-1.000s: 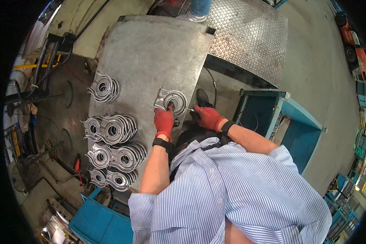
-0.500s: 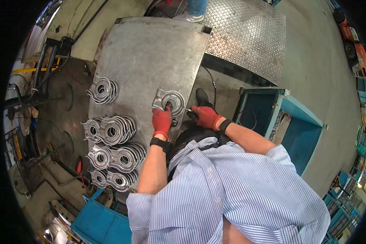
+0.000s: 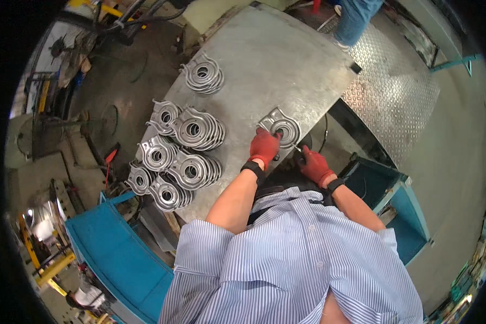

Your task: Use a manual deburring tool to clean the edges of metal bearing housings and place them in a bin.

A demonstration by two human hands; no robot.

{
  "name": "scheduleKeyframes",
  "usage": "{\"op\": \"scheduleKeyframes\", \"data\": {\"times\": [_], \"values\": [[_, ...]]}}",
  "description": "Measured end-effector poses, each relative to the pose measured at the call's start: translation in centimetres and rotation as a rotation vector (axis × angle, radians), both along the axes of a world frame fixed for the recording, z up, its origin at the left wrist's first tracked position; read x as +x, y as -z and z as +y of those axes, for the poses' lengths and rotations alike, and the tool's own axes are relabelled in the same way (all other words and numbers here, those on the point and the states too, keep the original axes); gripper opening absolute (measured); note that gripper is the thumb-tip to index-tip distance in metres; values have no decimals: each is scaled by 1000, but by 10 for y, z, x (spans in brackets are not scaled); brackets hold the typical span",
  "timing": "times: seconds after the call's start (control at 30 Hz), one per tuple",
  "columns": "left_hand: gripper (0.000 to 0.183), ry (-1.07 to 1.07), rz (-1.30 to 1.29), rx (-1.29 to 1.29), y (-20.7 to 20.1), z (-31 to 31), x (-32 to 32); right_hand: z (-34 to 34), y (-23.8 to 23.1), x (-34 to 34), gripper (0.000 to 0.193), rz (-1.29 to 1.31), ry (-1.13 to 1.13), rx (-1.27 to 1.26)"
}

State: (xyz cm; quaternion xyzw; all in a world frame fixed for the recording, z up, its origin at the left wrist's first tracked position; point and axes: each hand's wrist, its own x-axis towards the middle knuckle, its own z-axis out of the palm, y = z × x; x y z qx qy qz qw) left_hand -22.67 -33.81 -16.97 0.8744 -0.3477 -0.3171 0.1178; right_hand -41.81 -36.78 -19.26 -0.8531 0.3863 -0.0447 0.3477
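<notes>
On the near right edge of the metal table lies a stamped metal bracket (image 3: 288,127) with a round, ringed end and a flared tab. My left hand (image 3: 265,147), in a red glove with dark fingertips, grips this bracket at its near side, fingers over its central hole. Just right of it, my right hand (image 3: 315,165), also red-gloved, is closed round a slim hand tool (image 3: 298,149). Its thin metal tip points at the bracket's rim; whether they touch I cannot tell. The tool's handle is mostly hidden in the fingers.
Several stacks of similar brackets (image 3: 193,129) stand along the left side of the metal table (image 3: 275,54). A blue metal bin (image 3: 410,216) is at right, a blue tray (image 3: 119,254) at lower left. Beyond the table, a person's leg (image 3: 356,21) stands by a tread-plate platform (image 3: 399,102).
The whole view has turned and shifted, so the table and stacks appear tilted and further right. Both hands keep their places at the bracket, the tool still in my right hand.
</notes>
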Motion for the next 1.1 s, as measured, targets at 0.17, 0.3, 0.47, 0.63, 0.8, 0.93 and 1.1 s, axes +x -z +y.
{"op": "scheduleKeyframes", "data": {"times": [0.17,0.3,0.47,0.63,0.8,0.93,1.1], "values": [[65,-68,46,32,-20,-1,0,-4,-4,-4,40,-89,212,-53],[68,-97,53,-21,-30,10,8,-20,-7,-22,40,-246,328,-203],[68,-106,-14,-131,-86,33,45,-17,-26,-43,45,-197,362,2],[54,-269,-42,-367,-157,75,103,-23,-16,-50,34,-212,383,-34],[55,-404,-130,-452,-167,132,212,-27,11,-66,49,-167,350,66],[53,-512,15,-363,-198,147,258,-30,-15,-56,20,-295,372,34],[56,-307,-262,-160,-152,201,312,-27,-3,-67,32,-243,409,47]]}}
